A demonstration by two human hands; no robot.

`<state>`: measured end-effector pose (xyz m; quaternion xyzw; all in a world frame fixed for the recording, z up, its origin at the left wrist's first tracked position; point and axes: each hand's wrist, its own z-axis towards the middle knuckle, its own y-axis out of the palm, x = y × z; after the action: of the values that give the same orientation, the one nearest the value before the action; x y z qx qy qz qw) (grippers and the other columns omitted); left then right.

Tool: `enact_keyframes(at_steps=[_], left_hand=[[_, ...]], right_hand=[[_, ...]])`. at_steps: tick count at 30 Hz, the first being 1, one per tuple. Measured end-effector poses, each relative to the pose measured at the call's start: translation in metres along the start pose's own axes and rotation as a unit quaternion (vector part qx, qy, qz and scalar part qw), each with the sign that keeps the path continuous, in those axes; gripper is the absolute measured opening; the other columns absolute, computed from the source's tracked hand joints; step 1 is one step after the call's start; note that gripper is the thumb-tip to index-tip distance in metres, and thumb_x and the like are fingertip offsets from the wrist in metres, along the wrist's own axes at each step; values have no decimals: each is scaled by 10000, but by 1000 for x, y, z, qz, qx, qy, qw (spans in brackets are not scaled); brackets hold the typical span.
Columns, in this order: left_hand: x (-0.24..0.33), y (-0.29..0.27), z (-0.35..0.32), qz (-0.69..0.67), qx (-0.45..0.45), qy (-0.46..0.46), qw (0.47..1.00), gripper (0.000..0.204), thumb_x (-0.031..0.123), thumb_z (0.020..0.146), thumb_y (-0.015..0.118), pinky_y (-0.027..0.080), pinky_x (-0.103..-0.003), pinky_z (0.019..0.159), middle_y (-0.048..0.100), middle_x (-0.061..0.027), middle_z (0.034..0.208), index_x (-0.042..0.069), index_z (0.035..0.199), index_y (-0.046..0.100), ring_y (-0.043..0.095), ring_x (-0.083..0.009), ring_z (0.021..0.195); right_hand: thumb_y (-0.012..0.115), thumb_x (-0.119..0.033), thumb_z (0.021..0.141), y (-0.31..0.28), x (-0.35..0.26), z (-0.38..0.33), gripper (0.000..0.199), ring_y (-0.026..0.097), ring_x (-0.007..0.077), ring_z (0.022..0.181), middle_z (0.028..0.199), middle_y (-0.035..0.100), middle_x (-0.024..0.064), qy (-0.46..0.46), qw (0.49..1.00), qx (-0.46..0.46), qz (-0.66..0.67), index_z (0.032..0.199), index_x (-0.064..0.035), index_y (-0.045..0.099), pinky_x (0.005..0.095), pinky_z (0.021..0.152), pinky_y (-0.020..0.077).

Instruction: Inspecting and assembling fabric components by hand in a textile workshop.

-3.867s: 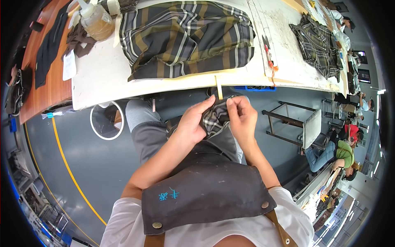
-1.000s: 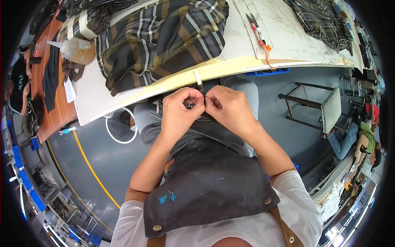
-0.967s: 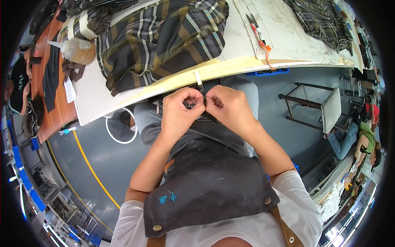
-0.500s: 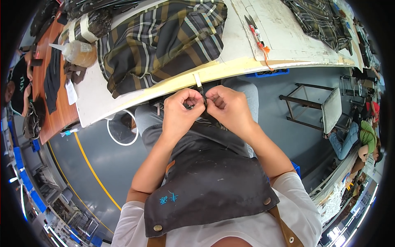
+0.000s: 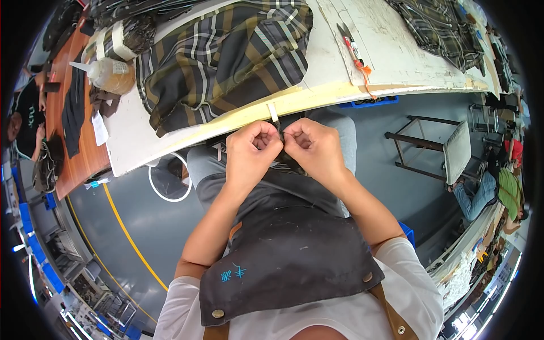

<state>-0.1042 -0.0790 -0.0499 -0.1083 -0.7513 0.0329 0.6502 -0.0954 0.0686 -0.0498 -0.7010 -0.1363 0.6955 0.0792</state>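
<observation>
Just off the near edge of the table, above my lap, both hands meet fingertip to fingertip. My left hand [image 5: 252, 158] is closed in a pinch, and my right hand [image 5: 317, 150] pinches right beside it. Between them runs a small dark strip of material [image 5: 277, 126], mostly hidden by the fingers; its exact kind cannot be made out. A short pale tab [image 5: 273, 111] hangs over the table edge directly above the fingertips. Beyond my hands, a folded piece of plaid fabric [image 5: 221, 62] in black, olive and white lies on the table.
On the white table [image 5: 331, 73] lie thread snips [image 5: 352, 45] with an orange tassel. More plaid fabric [image 5: 439, 34] is at far right. A nozzle bottle [image 5: 115, 76] stands at left, above a floor bin [image 5: 170, 178]. A stool [image 5: 456, 150] and other people are at right.
Both hands stay at nearly the same spot, fingertips still pinched together, with only slight finger movement. The person seated at far right has shifted posture.
</observation>
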Motion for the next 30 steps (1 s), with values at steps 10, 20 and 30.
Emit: enact_keyframes(at_steps=[10, 20, 30], left_hand=[[-3, 0, 0, 18, -3, 57, 998, 44, -19, 713, 605, 427, -189, 555, 584, -6, 647, -7, 754, 595, 505, -35, 577], [0, 7, 1, 28, 45, 38, 998, 32, -14, 735, 609, 413, -171, 502, 575, 0, 616, -19, 748, 581, 501, -21, 541], [-19, 12, -2, -94, 58, -8, 994, 41, 2, 800, 585, 415, -171, 526, 570, 5, 646, -26, 776, 568, 495, -14, 570]], right_hand=[[653, -6, 729, 4, 5, 9, 97, 606, 125, 572, 704, 628, 89, -117, 987, 41, -98, 800, 27, 596, 245, 529, 488], [644, 4, 735, 5, 5, 8, 83, 607, 107, 593, 697, 631, 87, -7, 999, 40, 14, 794, 30, 593, 233, 550, 490], [642, -28, 765, 11, 2, 11, 100, 598, 91, 592, 655, 621, 71, 44, 998, 47, 25, 810, 42, 585, 219, 557, 483]])
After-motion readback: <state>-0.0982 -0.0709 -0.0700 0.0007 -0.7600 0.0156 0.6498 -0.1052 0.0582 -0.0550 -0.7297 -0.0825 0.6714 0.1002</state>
